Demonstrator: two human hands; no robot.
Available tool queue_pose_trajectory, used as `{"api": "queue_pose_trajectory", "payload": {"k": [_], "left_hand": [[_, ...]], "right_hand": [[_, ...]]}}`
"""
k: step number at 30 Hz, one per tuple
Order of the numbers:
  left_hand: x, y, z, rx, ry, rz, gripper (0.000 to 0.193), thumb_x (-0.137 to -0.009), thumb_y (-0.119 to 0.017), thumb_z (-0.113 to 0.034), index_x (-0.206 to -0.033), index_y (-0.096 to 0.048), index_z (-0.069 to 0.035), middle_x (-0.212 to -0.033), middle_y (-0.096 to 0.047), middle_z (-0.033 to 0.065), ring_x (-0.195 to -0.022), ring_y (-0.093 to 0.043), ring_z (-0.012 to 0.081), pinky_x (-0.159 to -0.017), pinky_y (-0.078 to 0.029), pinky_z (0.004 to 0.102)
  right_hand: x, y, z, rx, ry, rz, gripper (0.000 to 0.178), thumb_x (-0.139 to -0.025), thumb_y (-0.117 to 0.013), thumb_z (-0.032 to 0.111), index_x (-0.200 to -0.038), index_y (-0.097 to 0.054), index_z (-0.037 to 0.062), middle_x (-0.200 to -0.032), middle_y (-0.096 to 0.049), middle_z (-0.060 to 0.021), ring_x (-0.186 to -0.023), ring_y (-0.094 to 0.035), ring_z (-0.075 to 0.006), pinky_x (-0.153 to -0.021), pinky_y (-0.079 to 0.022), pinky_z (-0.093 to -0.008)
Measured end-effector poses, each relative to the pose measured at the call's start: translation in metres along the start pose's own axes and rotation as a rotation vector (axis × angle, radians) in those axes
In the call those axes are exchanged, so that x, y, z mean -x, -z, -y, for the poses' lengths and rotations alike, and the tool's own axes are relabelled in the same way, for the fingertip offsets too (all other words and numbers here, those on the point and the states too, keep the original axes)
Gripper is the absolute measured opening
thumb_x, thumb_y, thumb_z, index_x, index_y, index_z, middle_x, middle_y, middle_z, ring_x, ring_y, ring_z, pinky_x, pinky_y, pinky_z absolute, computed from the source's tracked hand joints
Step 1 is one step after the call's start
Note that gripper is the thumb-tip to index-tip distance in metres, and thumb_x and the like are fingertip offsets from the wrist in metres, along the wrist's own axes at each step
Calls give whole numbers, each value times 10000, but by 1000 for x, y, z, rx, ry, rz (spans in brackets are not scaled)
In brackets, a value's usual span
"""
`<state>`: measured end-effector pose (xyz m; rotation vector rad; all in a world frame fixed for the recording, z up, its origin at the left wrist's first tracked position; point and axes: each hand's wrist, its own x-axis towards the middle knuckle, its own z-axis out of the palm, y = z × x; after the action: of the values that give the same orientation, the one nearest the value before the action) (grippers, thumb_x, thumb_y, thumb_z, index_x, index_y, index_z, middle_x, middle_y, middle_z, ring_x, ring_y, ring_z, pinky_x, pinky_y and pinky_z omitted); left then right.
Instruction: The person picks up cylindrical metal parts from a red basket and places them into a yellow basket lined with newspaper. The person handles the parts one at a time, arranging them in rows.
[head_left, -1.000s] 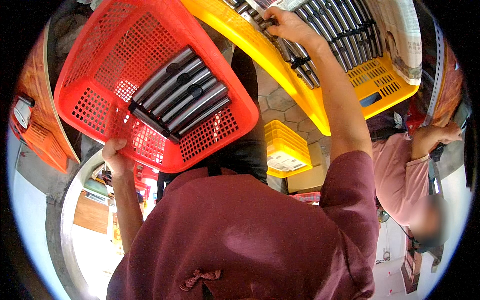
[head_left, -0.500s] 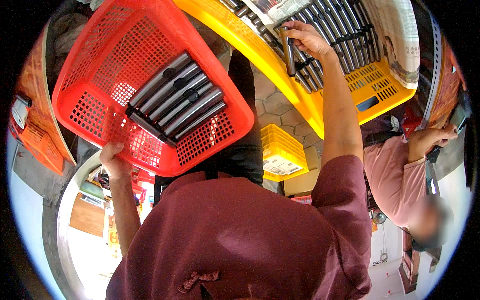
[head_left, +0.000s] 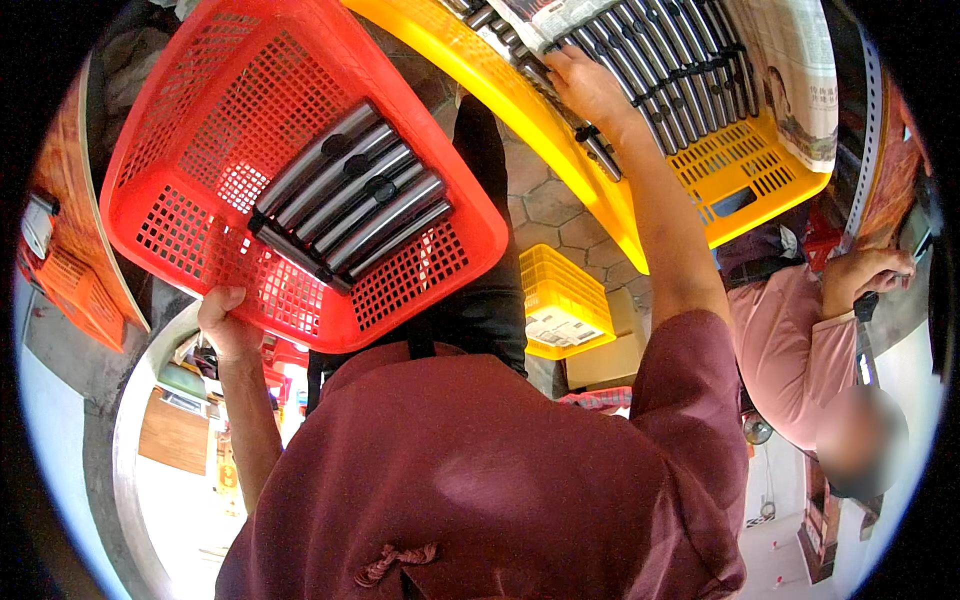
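Observation:
My left hand (head_left: pixel 222 318) grips the near left rim of a red plastic basket (head_left: pixel 485 235), thumb over the edge. Inside it lie several shiny steel rods (head_left: pixel 375 205) with black middles, side by side, and another rod lies across their lower ends. At the upper right, my right hand (head_left: pixel 592 92) reaches into a yellow plastic crate (head_left: pixel 632 240). Its fingers are bent around a metal rod at the left end of a row; the hand hides most of that rod. Similar metal rods (head_left: pixel 690 75) line the crate in close rows, right of the hand.
Newspaper (head_left: pixel 803 75) lines the crate's far and right sides. Stacked yellow baskets (head_left: pixel 565 290) stand on the paved floor below, beside a cardboard box (head_left: pixel 605 350). An orange basket (head_left: pixel 85 290) is at the far left. Another person (head_left: pixel 790 320) in pink works at the right.
My right hand has lowered the rod it held upright into the left side of the yellow crate, among the other rods. My left hand and the red basket have hardly moved.

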<state>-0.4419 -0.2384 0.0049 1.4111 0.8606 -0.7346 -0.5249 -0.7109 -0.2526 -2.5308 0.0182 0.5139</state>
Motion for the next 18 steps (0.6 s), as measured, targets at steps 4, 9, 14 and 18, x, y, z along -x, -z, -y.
{"api": "queue_pose_trajectory", "payload": {"k": [4,9,14,18], "left_hand": [[2,4,4,32,-1,-17,759,-642,-544,-149,-1353,-375,55,-1284,-507,171,-1161,-506,317,-1016,-387,410],[0,15,7,40,1,4,761,-663,-544,-157,-1370,-360,56,-1296,-499,174,-1175,-499,320,-1023,-381,414],[2,-12,0,93,-42,22,784,-622,-527,-114,-1376,-373,40,-1310,-511,169,-1172,-519,303,-1011,-403,410],[2,-18,3,169,-97,100,822,-589,-512,-79,-1393,-376,20,-1331,-509,166,-1181,-528,291,-998,-424,394]], "right_hand": [[31,12,8,237,-67,155,237,-873,-587,273,-937,-578,44,-937,-626,-138,-721,-670,-318,-609,-556,-402],[53,-13,-1,327,-185,253,154,-871,-512,182,-887,-564,38,-894,-660,-167,-742,-694,-317,-616,-573,-417],[55,-6,1,305,-222,191,206,-896,-514,242,-843,-588,57,-807,-672,-149,-721,-683,-318,-603,-554,-432],[44,60,54,-210,-387,-339,276,-901,-604,284,-752,-603,50,-690,-630,-121,-568,-596,-319,-518,-477,-408]]}}
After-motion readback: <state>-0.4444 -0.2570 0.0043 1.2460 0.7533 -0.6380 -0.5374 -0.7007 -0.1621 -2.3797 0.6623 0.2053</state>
